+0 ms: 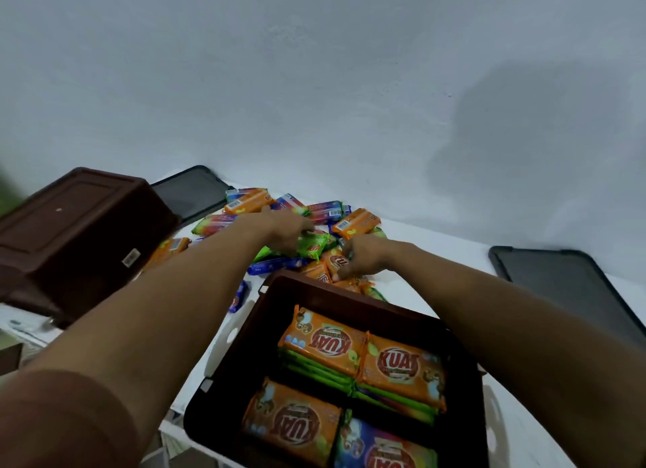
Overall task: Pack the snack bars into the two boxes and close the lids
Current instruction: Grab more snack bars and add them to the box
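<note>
Two hands work a pile of snack bars [356,221] on a white table [437,275], just beyond an open brown box [402,310] partly filled with stacked bars. The left hand [286,231] curls its fingers round a green bar [314,247]. The right hand [365,258] bends its fingers onto an orange bar [336,260], though whether it grips cannot be told.

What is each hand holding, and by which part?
A green bar, gripped at its left end by the left hand. The right hand touches an orange bar; grip unclear.

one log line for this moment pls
phase: picking from pile | left hand: grips green bar | right hand: on orange bar | near box: open, part filled | lids: off
</note>
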